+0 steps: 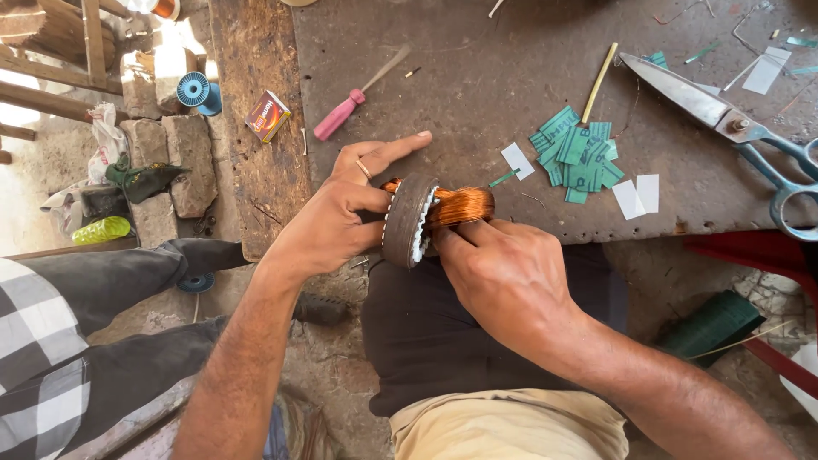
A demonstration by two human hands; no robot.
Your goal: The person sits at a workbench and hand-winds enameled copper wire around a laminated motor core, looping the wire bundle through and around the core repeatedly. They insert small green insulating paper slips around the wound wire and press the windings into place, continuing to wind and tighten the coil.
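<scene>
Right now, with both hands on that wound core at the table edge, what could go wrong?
1. The stator core sits past the table edge, held only by the left hand and right hand; a slip could drop it.
2. The right hand's fingers press the copper winding; rough handling might nick or kink it.
3. The large shears lie near the right arm; a sweep could catch them.

Stator core at the worktop's near edge

A motor stator point(430, 217) is sitting between both hands; a screwdriver point(349, 104) is lying behind it, insulation slips point(578, 155) to its right, shears point(724, 119) lying farther right.
</scene>
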